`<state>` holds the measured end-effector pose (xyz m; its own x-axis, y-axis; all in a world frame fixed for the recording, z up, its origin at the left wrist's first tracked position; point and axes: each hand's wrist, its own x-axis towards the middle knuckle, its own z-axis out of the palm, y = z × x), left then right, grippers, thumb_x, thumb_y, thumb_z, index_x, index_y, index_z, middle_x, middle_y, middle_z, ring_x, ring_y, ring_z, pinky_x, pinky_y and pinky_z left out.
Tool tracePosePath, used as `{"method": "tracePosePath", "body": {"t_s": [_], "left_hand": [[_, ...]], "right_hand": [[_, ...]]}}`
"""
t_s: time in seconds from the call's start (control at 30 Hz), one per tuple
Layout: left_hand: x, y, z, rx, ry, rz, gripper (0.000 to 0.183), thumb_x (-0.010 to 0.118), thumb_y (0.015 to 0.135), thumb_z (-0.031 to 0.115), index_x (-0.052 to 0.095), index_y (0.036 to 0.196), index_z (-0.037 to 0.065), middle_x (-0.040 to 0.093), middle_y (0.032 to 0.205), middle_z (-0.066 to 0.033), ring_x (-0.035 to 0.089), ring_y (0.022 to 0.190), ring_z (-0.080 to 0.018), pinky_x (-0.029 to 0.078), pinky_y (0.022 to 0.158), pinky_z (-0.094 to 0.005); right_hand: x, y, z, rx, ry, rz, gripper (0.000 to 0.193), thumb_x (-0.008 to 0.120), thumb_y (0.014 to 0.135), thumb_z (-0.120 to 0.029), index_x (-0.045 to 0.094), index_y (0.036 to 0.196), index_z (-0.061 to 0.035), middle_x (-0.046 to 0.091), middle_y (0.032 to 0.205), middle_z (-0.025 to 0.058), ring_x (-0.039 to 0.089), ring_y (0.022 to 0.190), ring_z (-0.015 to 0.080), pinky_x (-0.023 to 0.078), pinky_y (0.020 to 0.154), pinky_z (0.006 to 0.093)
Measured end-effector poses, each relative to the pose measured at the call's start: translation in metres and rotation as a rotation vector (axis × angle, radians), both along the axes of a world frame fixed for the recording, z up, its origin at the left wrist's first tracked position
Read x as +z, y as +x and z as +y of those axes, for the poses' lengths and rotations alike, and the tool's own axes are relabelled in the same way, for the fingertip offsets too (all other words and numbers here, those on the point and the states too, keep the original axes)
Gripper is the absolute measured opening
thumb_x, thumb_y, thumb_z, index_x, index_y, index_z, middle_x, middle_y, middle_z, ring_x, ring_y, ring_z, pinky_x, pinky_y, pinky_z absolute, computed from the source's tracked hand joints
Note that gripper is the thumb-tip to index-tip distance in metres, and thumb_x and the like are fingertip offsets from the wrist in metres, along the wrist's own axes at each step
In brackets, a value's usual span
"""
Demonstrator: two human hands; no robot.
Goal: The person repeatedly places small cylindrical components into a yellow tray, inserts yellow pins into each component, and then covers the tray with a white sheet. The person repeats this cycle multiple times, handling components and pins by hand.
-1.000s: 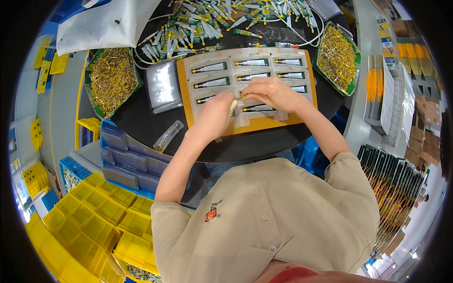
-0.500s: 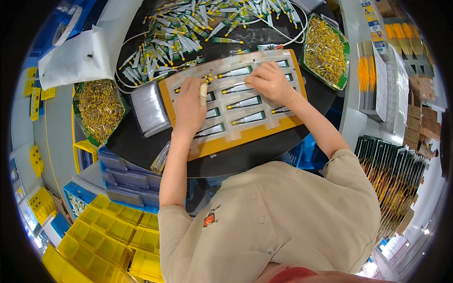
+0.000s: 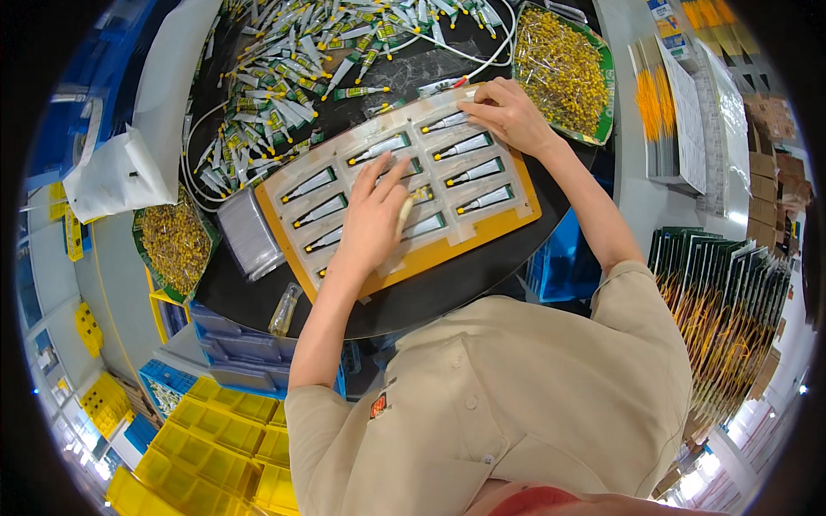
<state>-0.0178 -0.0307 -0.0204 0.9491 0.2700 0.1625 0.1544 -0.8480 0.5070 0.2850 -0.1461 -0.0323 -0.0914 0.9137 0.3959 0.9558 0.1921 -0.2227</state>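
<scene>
A pale tray [image 3: 366, 142] with rows of recesses lies tilted on a yellow-orange board [image 3: 413, 273]. In several recesses lie small silver tubes with green ends and yellow caps, like this tube [image 3: 475, 174] on the right. My left hand [image 3: 377, 215] rests over the middle of the tray, fingers stretched out and apart, hiding some recesses. A pale cover sits on one of its digits. At the tray's far right corner, my right hand [image 3: 514, 116] has its fingers curled over the tail end of a tube [image 3: 443, 123]; its fingertips are partly hidden.
Loose tubes [image 3: 292, 95] are heaped on the black table [image 3: 413, 314] beyond the tray. Bins of yellow-headed pieces stand at right [image 3: 561, 73] and left [image 3: 172, 245]. A stack of clear plastic [image 3: 248, 234] lies beside the board; a white cable [image 3: 196, 168] loops behind. Yellow crates [image 3: 206, 447] stand lower left.
My left hand has moved from the tray's far left recesses to its middle. My right hand has moved to the far right corner. The tray now appears more tilted in view.
</scene>
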Motion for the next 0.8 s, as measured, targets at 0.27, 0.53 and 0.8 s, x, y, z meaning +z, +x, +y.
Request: {"method": "tracePosePath", "body": {"t_s": [0.27, 0.53, 0.8], "left_hand": [[-0.001, -0.005, -0.031, 0.05, 0.049, 0.056, 0.011, 0.062, 0.088, 0.004, 0.058, 0.097, 0.002, 0.049, 0.149, -0.0148, 0.034, 0.145, -0.0393, 0.028, 0.118, -0.0554], [0.008, 0.024, -0.035, 0.19, -0.116, -0.207, 0.013, 0.058, 0.089, -0.001, 0.058, 0.102, 0.001, 0.065, 0.123, -0.0161, 0.056, 0.12, -0.0392, 0.046, 0.098, -0.0462], [0.013, -0.004, -0.044, 0.278, -0.279, -0.124, 0.01, 0.06, 0.094, 0.007, 0.063, 0.101, 0.001, 0.064, 0.091, -0.0224, 0.061, 0.086, -0.0444, 0.05, 0.074, -0.0419]], "right_hand": [[0.001, -0.012, -0.034, -0.029, -0.037, -0.083, 0.041, 0.078, 0.078, -0.02, 0.068, 0.118, -0.0148, 0.06, 0.104, 0.0017, 0.056, 0.103, 0.0219, 0.046, 0.089, 0.0374], [0.009, -0.033, -0.068, -0.006, 0.014, -0.009, 0.039, 0.076, 0.08, -0.016, 0.07, 0.119, -0.0159, 0.062, 0.108, 0.0047, 0.058, 0.101, 0.0253, 0.047, 0.089, 0.0393], [0.026, -0.119, -0.031, 0.129, 0.07, 0.423, 0.025, 0.073, 0.084, -0.012, 0.072, 0.109, -0.0084, 0.066, 0.099, 0.0089, 0.063, 0.092, 0.0281, 0.052, 0.08, 0.039]]}}
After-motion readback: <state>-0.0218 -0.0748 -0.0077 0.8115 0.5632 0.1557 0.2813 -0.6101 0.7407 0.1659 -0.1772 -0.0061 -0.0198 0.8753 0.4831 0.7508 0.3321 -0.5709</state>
